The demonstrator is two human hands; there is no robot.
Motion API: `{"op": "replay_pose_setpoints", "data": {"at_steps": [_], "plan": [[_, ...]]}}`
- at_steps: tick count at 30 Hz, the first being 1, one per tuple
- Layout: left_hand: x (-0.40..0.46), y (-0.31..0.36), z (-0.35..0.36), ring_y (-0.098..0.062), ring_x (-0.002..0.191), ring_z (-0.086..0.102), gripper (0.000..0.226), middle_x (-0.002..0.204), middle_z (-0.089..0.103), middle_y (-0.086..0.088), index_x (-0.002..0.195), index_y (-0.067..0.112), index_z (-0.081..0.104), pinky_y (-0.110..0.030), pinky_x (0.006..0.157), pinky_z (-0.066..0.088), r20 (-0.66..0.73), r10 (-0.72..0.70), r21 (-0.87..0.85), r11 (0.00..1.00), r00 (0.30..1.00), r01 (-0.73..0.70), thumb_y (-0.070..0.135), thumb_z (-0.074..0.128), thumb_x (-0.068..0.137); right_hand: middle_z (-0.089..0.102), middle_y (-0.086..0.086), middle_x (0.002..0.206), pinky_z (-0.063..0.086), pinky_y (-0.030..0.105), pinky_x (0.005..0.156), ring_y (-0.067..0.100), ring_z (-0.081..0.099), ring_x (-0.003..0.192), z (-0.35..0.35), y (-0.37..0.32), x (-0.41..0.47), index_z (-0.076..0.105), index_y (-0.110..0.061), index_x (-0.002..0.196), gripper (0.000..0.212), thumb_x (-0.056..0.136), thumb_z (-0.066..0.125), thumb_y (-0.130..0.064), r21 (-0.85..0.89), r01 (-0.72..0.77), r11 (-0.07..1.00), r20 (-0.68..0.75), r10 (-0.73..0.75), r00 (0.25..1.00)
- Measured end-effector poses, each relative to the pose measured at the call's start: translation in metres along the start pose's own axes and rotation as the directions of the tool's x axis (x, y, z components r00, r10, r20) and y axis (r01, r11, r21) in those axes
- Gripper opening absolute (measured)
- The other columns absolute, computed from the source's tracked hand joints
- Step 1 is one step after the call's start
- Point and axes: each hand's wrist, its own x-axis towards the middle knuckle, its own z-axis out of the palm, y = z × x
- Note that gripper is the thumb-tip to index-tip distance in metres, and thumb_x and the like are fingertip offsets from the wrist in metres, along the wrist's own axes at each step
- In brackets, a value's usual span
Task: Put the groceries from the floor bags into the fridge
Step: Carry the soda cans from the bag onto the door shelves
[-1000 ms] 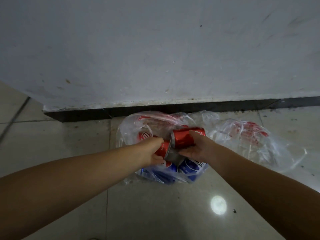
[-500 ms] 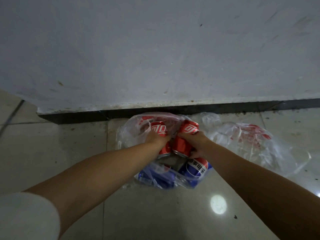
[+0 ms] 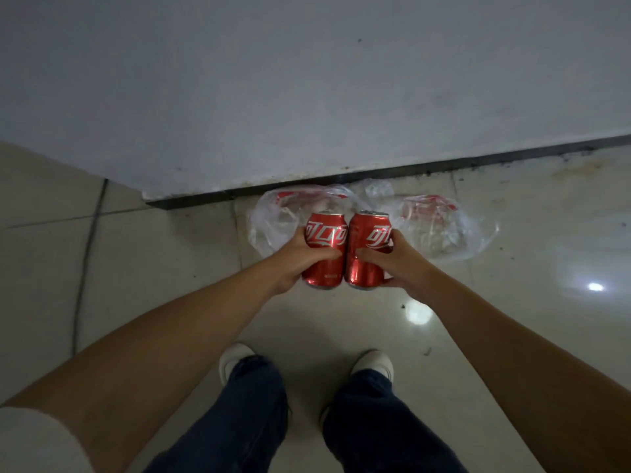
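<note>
My left hand point(image 3: 293, 261) grips a red cola can point(image 3: 326, 240), held upright. Beside it, my right hand point(image 3: 396, 264) grips a second red cola can point(image 3: 367, 244), also upright, and the two cans touch side by side. Both cans are lifted above the floor, in front of a clear plastic bag point(image 3: 269, 223) that lies on the tiles by the wall. A second clear bag point(image 3: 454, 230) with red print lies to its right. What is left inside the bags is hidden behind the cans and hands.
A grey-white wall point(image 3: 307, 97) with a dark skirting strip point(image 3: 375, 172) runs right behind the bags. The pale floor tiles point(image 3: 153, 268) are glossy with light spots. My legs in dark jeans and white shoes point(image 3: 235, 360) stand just below the cans.
Both hands have lifted the two red cans up out of the left bag and turned them upright. The camera has risen and pulled back, bringing my legs and shoes into view.
</note>
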Motion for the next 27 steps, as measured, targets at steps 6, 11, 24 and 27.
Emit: {"op": "replay_pose_setpoints", "data": {"at_steps": [6,11,24,27], "plan": [[-0.133,0.070,0.021,-0.017,0.103,0.061,0.051,0.111,0.063,-0.003,0.116,0.024,0.049,-0.043,0.100,0.046,0.039,0.006,0.053,0.999,0.999,-0.008,-0.003,0.069,0.078,0.056,-0.004,0.110,0.052,0.041,0.083,0.015,0.059,0.099,-0.009,-0.058,-0.143,0.037,-0.022,0.125,0.055,0.083,0.070,-0.012,0.008,0.065,0.998,0.029,-0.065,0.997],[-0.232,0.150,0.049,-0.026,0.118,0.055,0.077,0.126,0.057,-0.008,0.137,0.017,0.037,-0.048,0.101,0.045,-0.057,0.073,0.072,0.995,0.996,-0.069,0.005,0.076,0.072,0.055,-0.007,0.107,0.049,0.045,0.095,0.015,0.058,0.103,-0.029,-0.118,-0.259,0.038,-0.023,0.127,0.061,0.079,0.073,-0.008,0.002,0.173,0.985,-0.046,-0.172,0.984],[-0.383,0.282,0.149,-0.028,0.114,0.058,0.086,0.127,0.057,-0.012,0.134,0.012,0.041,-0.051,0.102,0.045,0.277,0.286,0.314,0.875,0.917,-0.368,0.016,0.083,0.060,0.054,0.002,0.110,0.048,0.048,0.096,0.024,0.055,0.108,-0.091,-0.141,-0.502,0.033,-0.011,0.132,0.065,0.080,0.072,-0.009,0.142,0.443,0.885,-0.547,-0.303,0.781],[-0.413,0.288,0.194,-0.025,0.114,0.056,0.078,0.126,0.057,-0.009,0.135,0.012,0.039,-0.043,0.099,0.046,0.427,0.290,0.364,0.812,0.857,-0.456,0.009,0.080,0.069,0.055,-0.001,0.104,0.050,0.043,0.092,0.022,0.056,0.105,-0.095,-0.110,-0.553,0.036,-0.011,0.129,0.061,0.080,0.072,-0.009,0.162,0.492,0.855,-0.683,-0.262,0.681]]}}
